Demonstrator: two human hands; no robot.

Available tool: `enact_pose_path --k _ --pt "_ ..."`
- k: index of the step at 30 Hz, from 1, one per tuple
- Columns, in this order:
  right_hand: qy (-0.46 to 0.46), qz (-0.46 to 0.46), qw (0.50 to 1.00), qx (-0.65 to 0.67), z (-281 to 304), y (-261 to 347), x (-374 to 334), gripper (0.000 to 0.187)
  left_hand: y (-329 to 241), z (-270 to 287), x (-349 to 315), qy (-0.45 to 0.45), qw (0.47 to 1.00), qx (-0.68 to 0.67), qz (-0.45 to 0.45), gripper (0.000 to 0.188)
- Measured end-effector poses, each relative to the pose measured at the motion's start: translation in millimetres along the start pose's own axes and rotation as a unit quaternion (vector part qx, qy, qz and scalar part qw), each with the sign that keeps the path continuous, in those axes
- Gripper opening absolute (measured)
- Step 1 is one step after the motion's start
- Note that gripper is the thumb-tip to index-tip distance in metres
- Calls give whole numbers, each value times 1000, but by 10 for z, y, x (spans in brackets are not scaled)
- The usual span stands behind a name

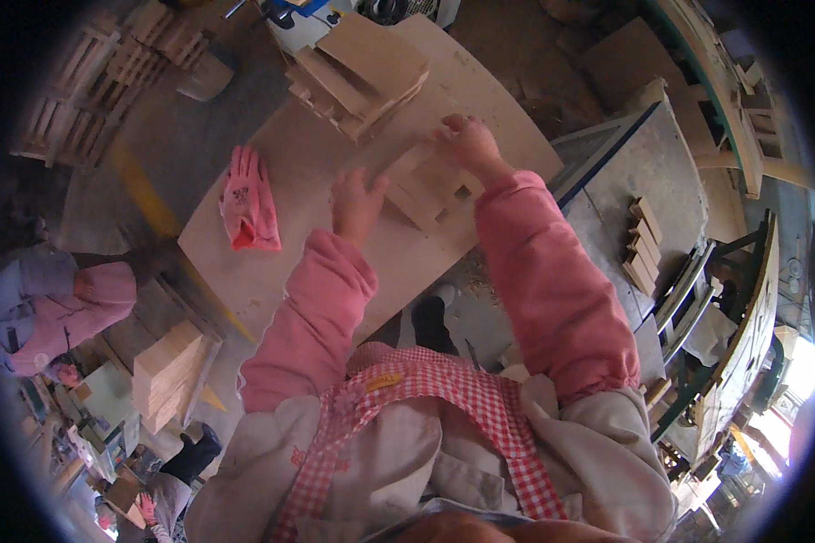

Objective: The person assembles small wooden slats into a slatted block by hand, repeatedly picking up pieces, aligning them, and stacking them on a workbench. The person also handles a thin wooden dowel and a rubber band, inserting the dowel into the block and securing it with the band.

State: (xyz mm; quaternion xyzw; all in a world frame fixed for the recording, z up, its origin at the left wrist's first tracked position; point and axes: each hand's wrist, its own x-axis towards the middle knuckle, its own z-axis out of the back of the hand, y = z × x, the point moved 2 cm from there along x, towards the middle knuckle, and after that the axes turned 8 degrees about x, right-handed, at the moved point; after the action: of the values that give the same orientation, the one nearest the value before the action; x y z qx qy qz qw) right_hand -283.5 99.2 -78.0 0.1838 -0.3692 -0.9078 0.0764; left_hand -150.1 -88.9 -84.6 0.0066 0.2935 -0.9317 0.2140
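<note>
A head-worn fisheye looks down over the checked apron onto the nearby tabletop.

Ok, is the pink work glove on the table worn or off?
Off: the pink work glove lies on the tan table, left of the person's bare left hand and bare right hand.

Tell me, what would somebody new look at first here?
Probably the bright pink glove, lying on the left part of the brown board. Next, maybe the pink left sleeve and right sleeve, reaching up from below toward a flat piece on the board. The red-and-white checked apron stands out too, at bottom center.
</note>
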Motion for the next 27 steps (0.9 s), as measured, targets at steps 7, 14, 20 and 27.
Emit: enact_pose_path --k 7,14,20,27 --pt "12 -16 998 -67 14 -352 -171 42 -441 -90 116 12 982 170 -88 49" --pt "-4 12 1000 -28 -177 -438 -280 33 -425 -221 148 -34 983 158 -86 41" --pt "-10 43 998 -39 -232 -474 -283 32 -464 -286 149 -16 986 159 -55 44" --pt "-74 47 994 -59 -35 -479 -430 39 16 109 208 95 995 -12 -19 57"
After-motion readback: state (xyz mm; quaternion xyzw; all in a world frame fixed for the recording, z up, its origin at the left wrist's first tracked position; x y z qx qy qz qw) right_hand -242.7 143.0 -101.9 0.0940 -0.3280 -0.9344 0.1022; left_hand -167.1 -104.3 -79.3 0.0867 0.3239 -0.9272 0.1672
